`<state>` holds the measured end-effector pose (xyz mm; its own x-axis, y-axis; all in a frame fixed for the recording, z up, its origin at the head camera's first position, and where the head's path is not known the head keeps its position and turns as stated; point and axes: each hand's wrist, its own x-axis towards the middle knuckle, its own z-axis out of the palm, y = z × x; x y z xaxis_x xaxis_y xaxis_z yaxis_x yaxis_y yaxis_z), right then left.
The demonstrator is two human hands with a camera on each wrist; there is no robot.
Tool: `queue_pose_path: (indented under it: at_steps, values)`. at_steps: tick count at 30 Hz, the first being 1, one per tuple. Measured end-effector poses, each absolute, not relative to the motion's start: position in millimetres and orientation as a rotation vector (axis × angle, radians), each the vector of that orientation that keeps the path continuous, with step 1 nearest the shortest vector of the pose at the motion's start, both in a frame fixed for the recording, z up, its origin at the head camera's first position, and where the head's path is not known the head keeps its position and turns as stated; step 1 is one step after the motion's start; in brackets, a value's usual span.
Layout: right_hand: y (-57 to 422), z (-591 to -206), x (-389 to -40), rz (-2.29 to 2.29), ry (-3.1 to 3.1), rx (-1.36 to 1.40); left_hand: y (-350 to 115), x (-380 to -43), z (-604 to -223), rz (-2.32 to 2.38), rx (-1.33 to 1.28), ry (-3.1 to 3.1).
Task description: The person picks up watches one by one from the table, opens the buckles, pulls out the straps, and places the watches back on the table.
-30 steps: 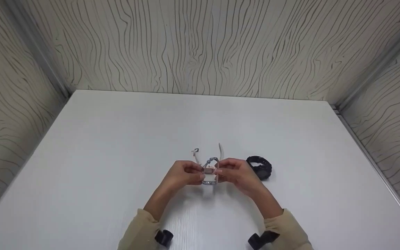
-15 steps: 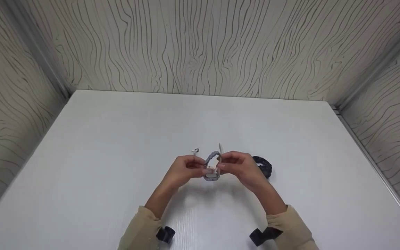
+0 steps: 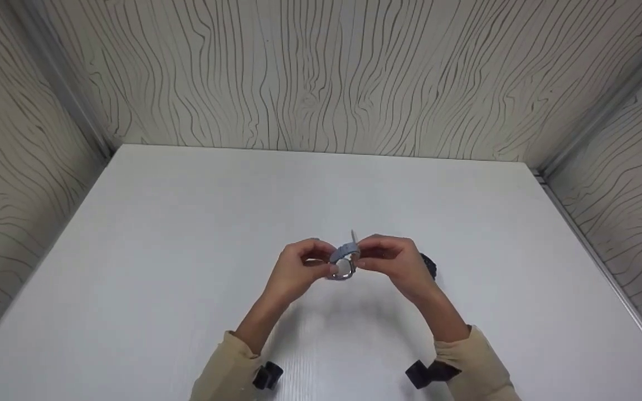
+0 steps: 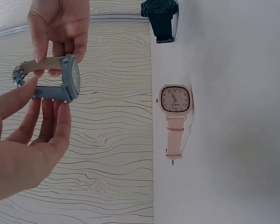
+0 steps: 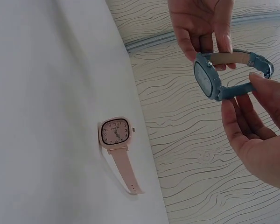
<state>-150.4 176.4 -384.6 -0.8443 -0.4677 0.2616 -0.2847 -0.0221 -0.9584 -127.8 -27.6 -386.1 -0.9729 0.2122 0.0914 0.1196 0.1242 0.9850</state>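
A blue-grey wristwatch [image 3: 345,252], its strap closed in a loop, is held above the table between both hands. My left hand [image 3: 296,270] pinches the left side of the strap with thumb and fingers. On the other side, my right hand [image 3: 400,266] pinches the strap as well. The tan lining of the strap [image 5: 228,58] and the buckle end show in the right wrist view. Below lies a pink square-faced wristwatch [image 4: 175,99], dial up; the hands hide most of it in the head view.
A black wristwatch [image 4: 161,21] stands on the white table [image 3: 187,223], partly behind my right hand in the head view. Wood-grain panels [image 3: 310,78] rise at the back and both sides of the table. Dark wrist mounts [image 3: 268,375] sit on the sleeves.
Both hands have lifted the blue-grey watch a little and moved it away from the body. It has tilted, so its face shows differently. The right hand now covers more of the black watch.
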Motion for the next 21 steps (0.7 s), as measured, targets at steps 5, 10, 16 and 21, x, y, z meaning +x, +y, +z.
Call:
queue_pose_path:
  at_steps: [5,10,16,21]
  values:
    - [177.2,-384.9,-149.0,-2.008,2.076,-0.886,-25.4,-126.0,-384.9,2.017,0.370,2.345]
    - [177.1,-386.9,-147.9,-2.001,2.114,-0.890,-26.0,-124.9,-385.4,2.020,0.406,2.365]
    - [175.7,-386.5,-146.9,-1.980,2.165,-0.949,-27.3,-123.9,-385.4,1.995,0.466,2.415]
    - [175.1,-384.6,-145.4,-1.976,2.184,-0.984,-27.1,-123.1,-386.3,1.990,0.509,2.421]
